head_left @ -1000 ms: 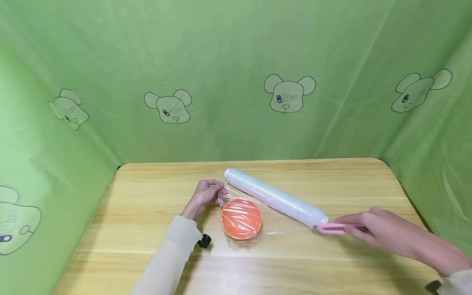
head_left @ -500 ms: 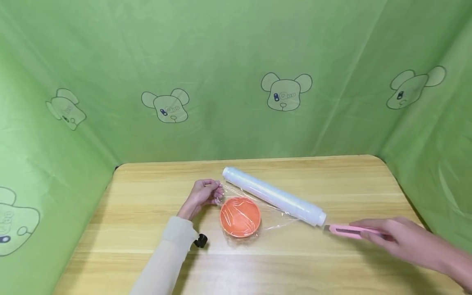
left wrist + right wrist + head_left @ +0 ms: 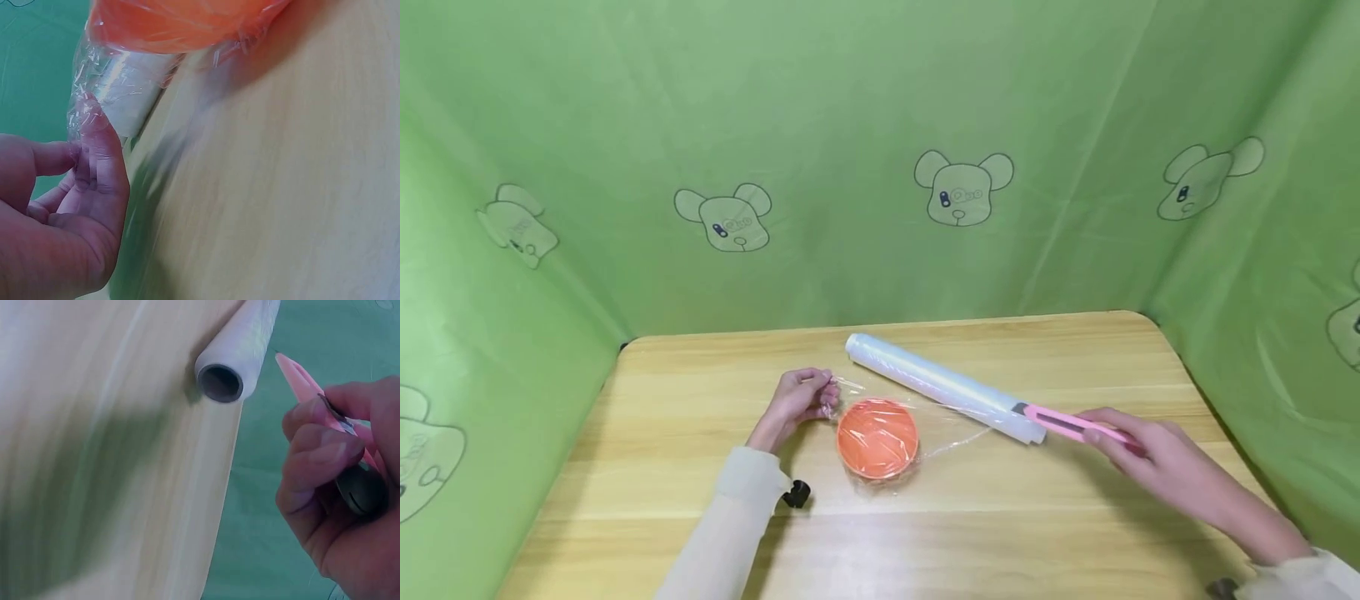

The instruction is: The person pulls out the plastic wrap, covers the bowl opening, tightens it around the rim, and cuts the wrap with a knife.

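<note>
An orange bowl (image 3: 877, 439) stands on the table with clear plastic wrap (image 3: 94, 69) stretched over its top. My left hand (image 3: 801, 397) pinches a gathered edge of that wrap between thumb and fingers, just left of the bowl. Behind the bowl a long roll of cling film (image 3: 936, 379) lies slanted, and the wrap runs from it. In my right hand (image 3: 1153, 454) I grip a pink utility knife (image 3: 1067, 423), its blade end overlapping the right end of the roll in the head view. The right wrist view shows the roll's hollow end (image 3: 220, 383) apart from the knife.
The wooden table (image 3: 925, 550) has rounded far corners. Green curtains (image 3: 850, 275) with bear-head prints rise behind it and at both sides. A black device (image 3: 796, 494) sits at the left cuff.
My right hand first drew the knife rightward off the roll's end, then brought it back up and left over the roll. The left hand keeps its pinch on the wrap.
</note>
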Tool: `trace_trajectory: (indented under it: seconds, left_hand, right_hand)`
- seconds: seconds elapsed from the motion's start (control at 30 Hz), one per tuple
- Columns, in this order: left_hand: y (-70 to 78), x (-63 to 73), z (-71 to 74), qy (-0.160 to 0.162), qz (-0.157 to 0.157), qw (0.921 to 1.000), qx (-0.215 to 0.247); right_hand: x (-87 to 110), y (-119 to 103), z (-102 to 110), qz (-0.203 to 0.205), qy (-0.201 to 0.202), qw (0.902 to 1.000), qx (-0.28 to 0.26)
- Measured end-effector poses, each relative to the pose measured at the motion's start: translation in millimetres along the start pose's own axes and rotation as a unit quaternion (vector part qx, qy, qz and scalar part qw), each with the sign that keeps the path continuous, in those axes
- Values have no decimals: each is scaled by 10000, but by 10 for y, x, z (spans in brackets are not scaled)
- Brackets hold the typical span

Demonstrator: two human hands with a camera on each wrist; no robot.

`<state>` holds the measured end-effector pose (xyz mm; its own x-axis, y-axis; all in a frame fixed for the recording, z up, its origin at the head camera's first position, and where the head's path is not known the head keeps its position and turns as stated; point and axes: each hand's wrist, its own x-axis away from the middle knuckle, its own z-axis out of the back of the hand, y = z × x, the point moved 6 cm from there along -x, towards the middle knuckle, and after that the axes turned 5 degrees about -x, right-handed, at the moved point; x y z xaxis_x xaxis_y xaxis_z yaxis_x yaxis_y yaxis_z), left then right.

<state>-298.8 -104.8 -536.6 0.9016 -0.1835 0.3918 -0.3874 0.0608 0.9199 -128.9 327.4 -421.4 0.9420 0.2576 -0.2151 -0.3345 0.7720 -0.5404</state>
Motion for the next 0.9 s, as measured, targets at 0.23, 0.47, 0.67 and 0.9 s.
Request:
trace_trajectory:
  seconds: [0.23,0.47,0.67,0.9]
  left_hand:
    - [-11,10,32,16,-8,10000,97]
    - [12,-7,70,101,-20,9999,133]
    - [11,18,77,57,20,9999,133]
    - [-56,18,40,-115,-1,9998,143]
  right_hand:
    - [-253,28,-89,115,-643,9978,-82]
    - [-34,182,-25,162,-1270,9918,67]
    - [232,332,-67,172,-1370,9893,-464]
    - [409,366,-95,-545,-1081,9822,-1437]
